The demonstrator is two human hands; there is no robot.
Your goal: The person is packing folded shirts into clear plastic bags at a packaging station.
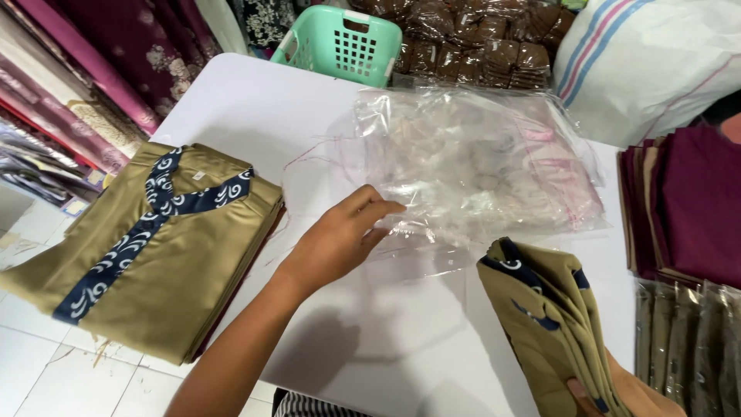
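Left hand (340, 239) reaches to about the middle of my view, fingers stretched flat and loosely spread, fingertips resting on the near edge of the pile of clear plastic bags (478, 162) that lies on the white table (255, 108) toward one o'clock. Right hand (617, 394), low at five o'clock and mostly cut off by the frame, is closed around a folded olive garment (548, 316) with dark blue patterned trim, held up on edge above the table. At nine o'clock I see a stack of the same olive garments (154, 262) overhanging the table's edge. Folded maroon cloth (687, 201) sits at three o'clock, a mint-green basket (340, 42) at twelve, with brown packed goods (478, 38) beside it.
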